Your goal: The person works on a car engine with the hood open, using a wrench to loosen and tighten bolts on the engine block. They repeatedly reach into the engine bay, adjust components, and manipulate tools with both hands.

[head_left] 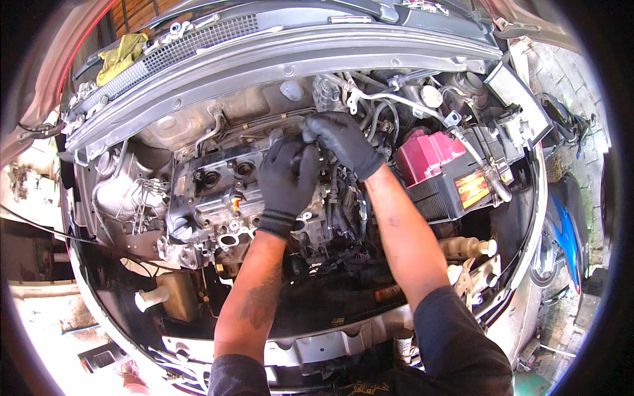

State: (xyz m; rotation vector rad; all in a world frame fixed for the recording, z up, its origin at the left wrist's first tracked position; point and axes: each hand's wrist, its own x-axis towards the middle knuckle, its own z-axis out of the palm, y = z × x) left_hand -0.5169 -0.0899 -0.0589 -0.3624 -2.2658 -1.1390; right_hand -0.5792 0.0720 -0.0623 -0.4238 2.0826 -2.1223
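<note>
Both my hands wear black gloves and meet over the right end of the engine. My left hand lies over the dark valve cover, with its fingers bent and close together near the far edge. Beside it, slightly farther back, my right hand is closed, its curled fingertips turned toward my left hand and almost touching it. Whatever the fingers grip is hidden under the gloves. Round openings show in the cover left of my left hand, and an orange-topped part sits just in front of them.
Right of my right arm stands a battery with a red cover. Hoses and wiring run beside the engine. Tools and a yellow cloth lie on the cowl at the back. A white-necked reservoir is at front left.
</note>
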